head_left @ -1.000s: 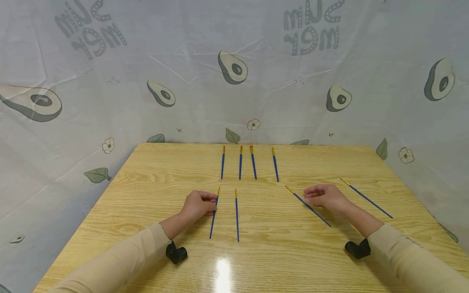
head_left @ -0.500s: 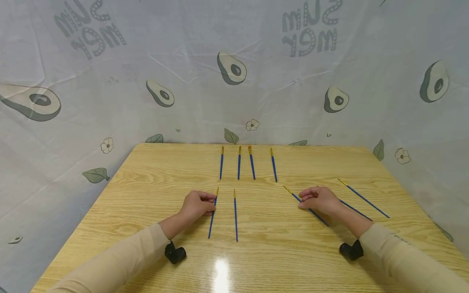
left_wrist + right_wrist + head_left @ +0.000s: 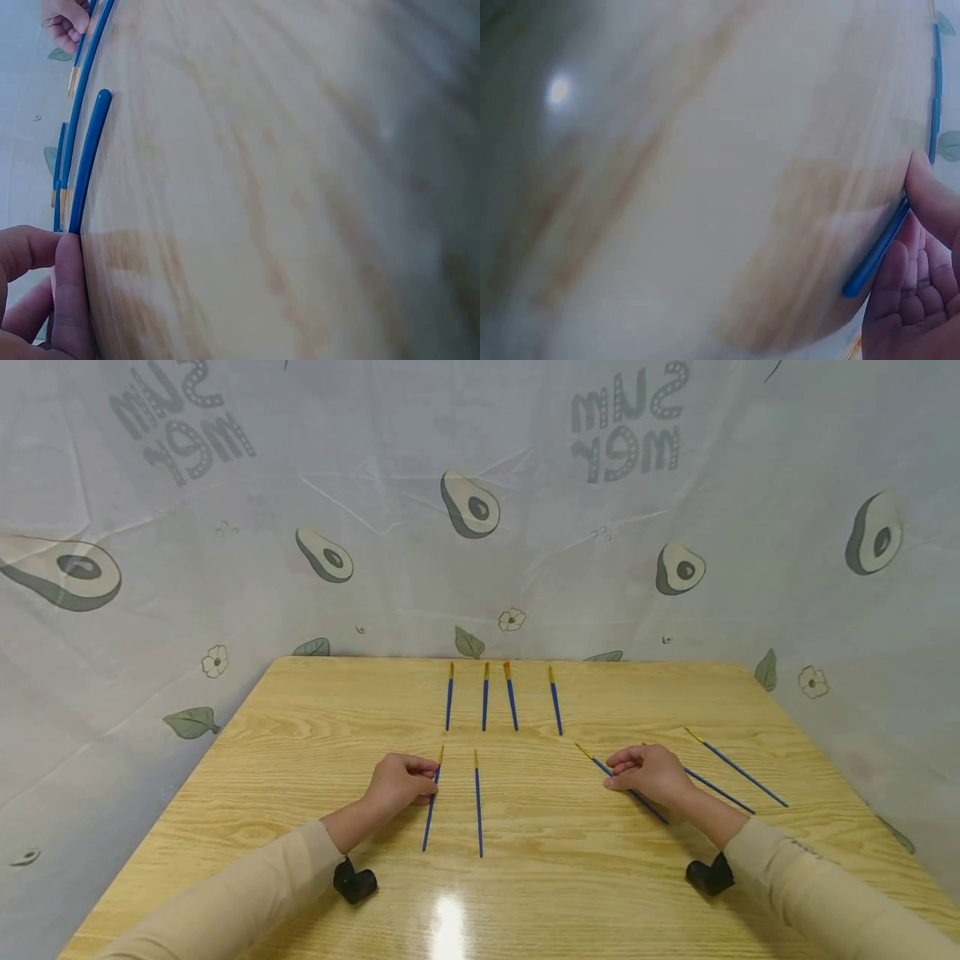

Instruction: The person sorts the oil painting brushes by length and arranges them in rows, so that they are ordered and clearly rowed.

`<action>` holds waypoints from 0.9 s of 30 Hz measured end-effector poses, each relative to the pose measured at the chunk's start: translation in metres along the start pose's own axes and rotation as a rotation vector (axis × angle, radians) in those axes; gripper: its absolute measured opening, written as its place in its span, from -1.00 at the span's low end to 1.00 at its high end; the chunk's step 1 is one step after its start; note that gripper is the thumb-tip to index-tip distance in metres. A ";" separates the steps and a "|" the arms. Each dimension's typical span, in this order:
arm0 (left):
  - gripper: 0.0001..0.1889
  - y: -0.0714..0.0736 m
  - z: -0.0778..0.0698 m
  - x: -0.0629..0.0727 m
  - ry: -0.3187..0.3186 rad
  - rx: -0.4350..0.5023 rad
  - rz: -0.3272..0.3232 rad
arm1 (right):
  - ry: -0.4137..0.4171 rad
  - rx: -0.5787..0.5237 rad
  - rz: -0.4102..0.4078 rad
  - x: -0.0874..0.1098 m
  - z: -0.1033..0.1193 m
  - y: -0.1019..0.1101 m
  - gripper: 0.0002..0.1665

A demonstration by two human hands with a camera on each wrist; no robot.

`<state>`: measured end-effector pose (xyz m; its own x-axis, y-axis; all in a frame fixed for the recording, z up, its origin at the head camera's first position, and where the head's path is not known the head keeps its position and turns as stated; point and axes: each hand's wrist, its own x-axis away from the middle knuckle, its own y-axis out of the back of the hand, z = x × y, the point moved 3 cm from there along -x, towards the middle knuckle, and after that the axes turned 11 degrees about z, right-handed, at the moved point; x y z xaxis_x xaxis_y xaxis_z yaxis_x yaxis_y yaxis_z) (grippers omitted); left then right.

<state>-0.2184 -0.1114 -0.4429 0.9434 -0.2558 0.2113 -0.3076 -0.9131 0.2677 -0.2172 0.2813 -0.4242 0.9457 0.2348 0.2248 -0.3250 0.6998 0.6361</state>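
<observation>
In the head view my left hand (image 3: 401,779) pinches a thin blue paintbrush (image 3: 429,827) with a gold ferrule, which lies near-upright in the picture, bristles away from me. Just right of it a second blue paintbrush (image 3: 479,810) lies on the table. Farther right, my right hand (image 3: 648,774) pinches another paintbrush (image 3: 588,754) that slants from far left to near right; part of it is hidden under the hand. The left wrist view shows the thumb and fingers at that hand's brush handle (image 3: 93,157). A blue handle (image 3: 874,259) emerges between thumb and fingers in the right wrist view.
Several paintbrushes (image 3: 484,706) stand in a row along the table's far side. Two slanted paintbrushes, a nearer one (image 3: 718,789) and a farther one (image 3: 738,768), lie right of my right hand. A printed curtain (image 3: 405,577) hangs behind the wooden table (image 3: 315,710).
My right hand has moved a little left, from beside the slanted brush to gripping it, uncovering another brush by its wrist. My left hand keeps its hold. The head view has shifted slightly.
</observation>
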 end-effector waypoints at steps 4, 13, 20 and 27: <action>-0.70 0.001 0.001 0.000 0.000 0.003 -0.005 | 0.004 -0.023 0.002 -0.001 0.000 0.000 -0.54; -0.71 0.001 0.001 -0.001 -0.005 0.003 -0.002 | -0.013 -0.020 -0.007 0.000 0.004 0.002 -0.59; -0.71 0.000 0.001 0.000 -0.007 0.013 0.007 | -0.034 -0.066 0.003 -0.002 0.005 0.003 -0.61; -0.70 0.001 0.000 0.000 -0.003 0.007 0.009 | -0.093 -0.187 0.041 -0.001 0.014 0.003 -0.54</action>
<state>-0.2191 -0.1120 -0.4424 0.9408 -0.2654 0.2109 -0.3155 -0.9130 0.2588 -0.2188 0.2736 -0.4124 0.9241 0.2087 0.3200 -0.3480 0.8058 0.4792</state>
